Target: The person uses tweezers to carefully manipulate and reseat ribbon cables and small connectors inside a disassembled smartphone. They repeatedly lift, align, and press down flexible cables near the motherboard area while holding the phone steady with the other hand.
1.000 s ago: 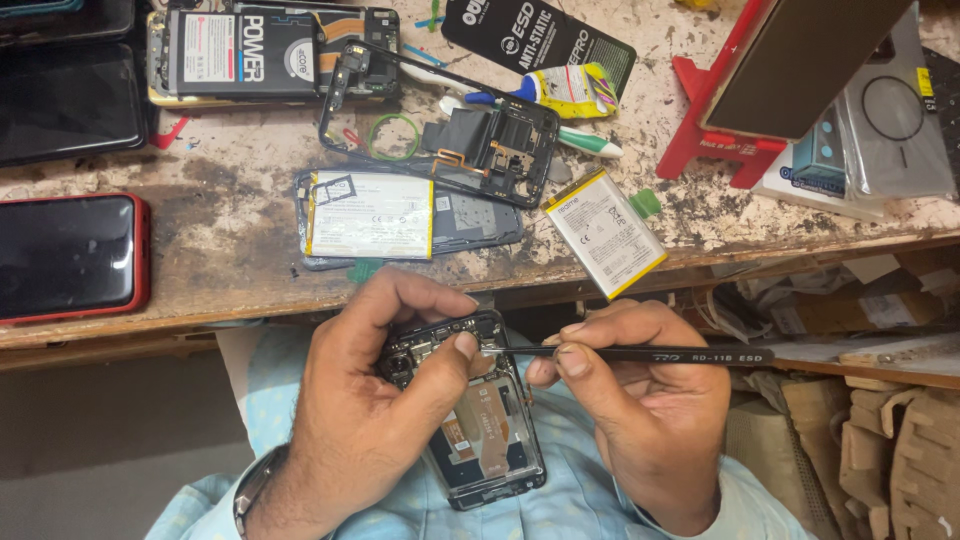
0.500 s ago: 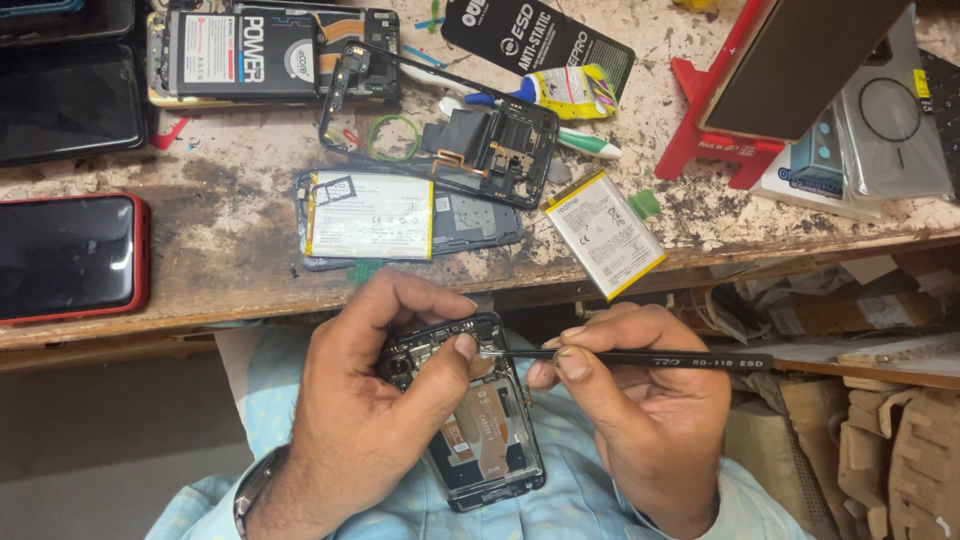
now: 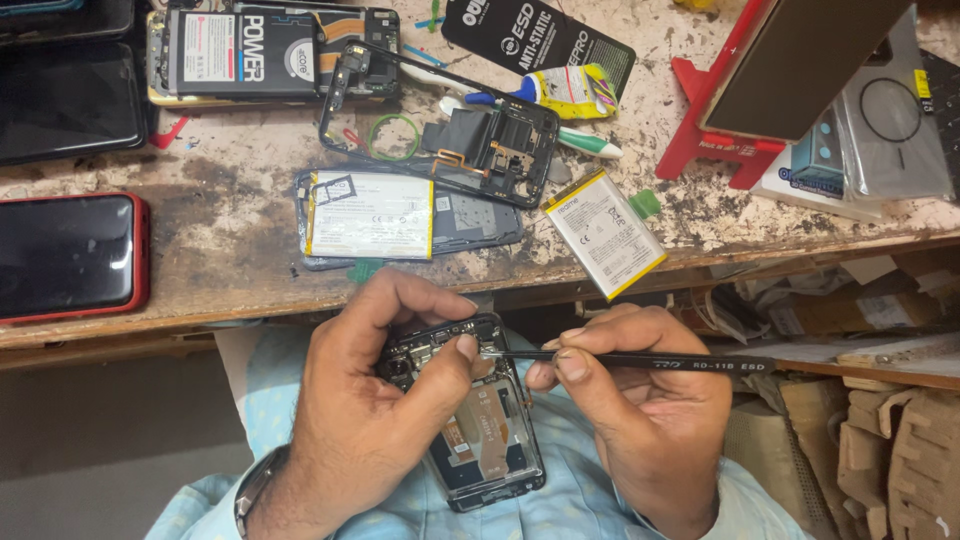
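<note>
The opened phone (image 3: 480, 425) sits near, over the person's lap, just below the desk (image 3: 220, 270) edge, back cover off w/ board and copper-coloured flex showing. The left hand (image 3: 370, 420) is closed round its left side and top, thumb pressed on the upper part of the board. The right hand (image 3: 650, 410) is closed in a pinch on black tweezers (image 3: 640, 360), held approx level, handle running off to the right, tip at the phone's top right edge, just beside the left thumb.

On the desk, far of the hands: an open phone body w/ a white battery (image 3: 375, 215) in it, centre. Right of that a loose white battery w/ yellow edge (image 3: 605, 232) lies tilted at the desk's near edge. Just beyond, a black phone mid-frame (image 3: 490, 145) lies w/ a green ring (image 3: 392, 135) beside it. Far left: another opened phone w/ a black-labelled battery (image 3: 230, 55). Left side: a red-cased phone (image 3: 70, 255), screen dark, face up, and a dark phone (image 3: 65, 100) farther back. A yellow glue tube (image 3: 570, 90) lies on a black anti-static pouch (image 3: 540, 45). Right: a red stand (image 3: 715, 140) props a dark slab. Cardboard scraps (image 3: 880, 440) sit low on the right, under the desk.
</note>
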